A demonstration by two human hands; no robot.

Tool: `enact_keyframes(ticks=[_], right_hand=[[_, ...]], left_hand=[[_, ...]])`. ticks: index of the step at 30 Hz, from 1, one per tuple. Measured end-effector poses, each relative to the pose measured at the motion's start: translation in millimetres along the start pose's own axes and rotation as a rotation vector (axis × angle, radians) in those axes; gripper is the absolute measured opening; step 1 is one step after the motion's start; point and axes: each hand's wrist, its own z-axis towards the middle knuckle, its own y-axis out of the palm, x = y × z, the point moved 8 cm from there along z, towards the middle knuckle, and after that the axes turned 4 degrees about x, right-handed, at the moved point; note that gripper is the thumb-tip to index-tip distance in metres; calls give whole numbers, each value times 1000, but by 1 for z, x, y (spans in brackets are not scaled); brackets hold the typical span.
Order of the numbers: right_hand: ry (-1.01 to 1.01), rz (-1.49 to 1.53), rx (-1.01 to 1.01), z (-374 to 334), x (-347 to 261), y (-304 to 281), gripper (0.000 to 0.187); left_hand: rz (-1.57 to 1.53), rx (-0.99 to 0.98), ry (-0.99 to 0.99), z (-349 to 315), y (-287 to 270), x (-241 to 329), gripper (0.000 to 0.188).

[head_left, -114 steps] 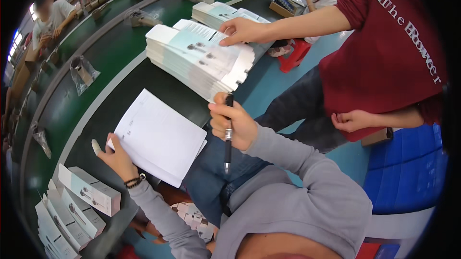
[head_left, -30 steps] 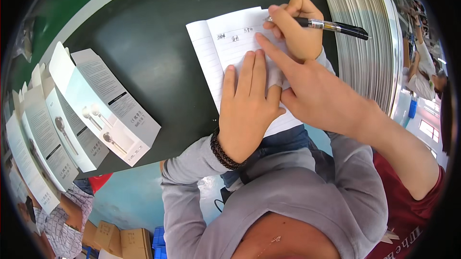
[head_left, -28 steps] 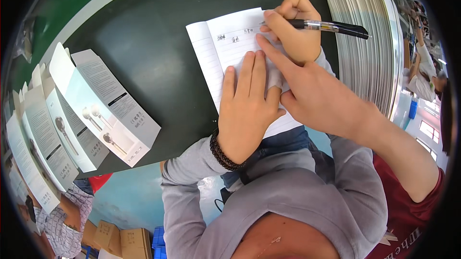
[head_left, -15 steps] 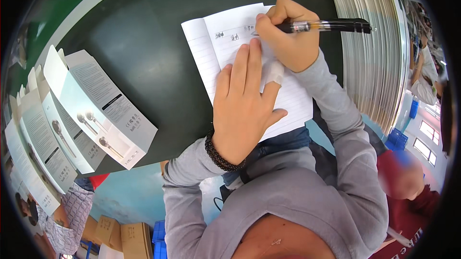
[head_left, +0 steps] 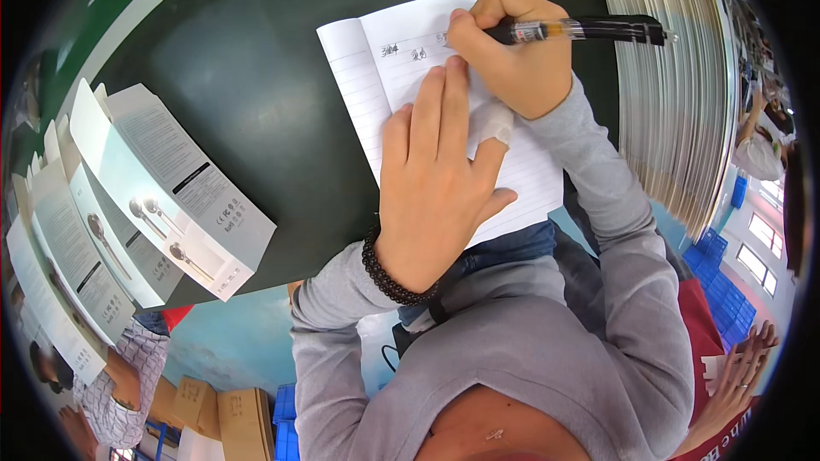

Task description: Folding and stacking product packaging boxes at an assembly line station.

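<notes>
— From the head camera, where's your pen [head_left: 598, 29]?

— My right hand [head_left: 523, 76] pinches it in the fingertips over the notebook [head_left: 534, 183]. It lies almost crosswise, writing end leftward at the page, clicker end rightward toward the stack of flat pale cartons [head_left: 675, 93]

— And your other side?

— My left hand [head_left: 431, 187] presses flat on the page, 2 fingers together, the others apart

— The notebook?

— Open on the dark table [head_left: 256, 51], its long axis running away from me, top leaning left
</notes>
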Motion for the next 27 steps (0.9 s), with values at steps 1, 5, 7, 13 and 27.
enact_keyframes(ticks=[1, 5, 7, 13, 27], right_hand=[[23, 37, 8, 0, 2, -1, 25], [4, -1, -7, 0, 0, 1, 25], [-7, -9, -4, 1, -1, 1, 25], [-286, 357, 66, 8, 6, 3, 24], [-506, 659, 133, 3, -5, -1, 25]], left_hand=[[2, -2, -2, 0, 0, -1, 47], [32, -50, 11, -2, 5, -1, 67], [25, -53, 0, -2, 6, -2, 66], [40, -46, 11, 1, 8, 1, 64], [65, 2, 0, 0, 9, -3, 45]])
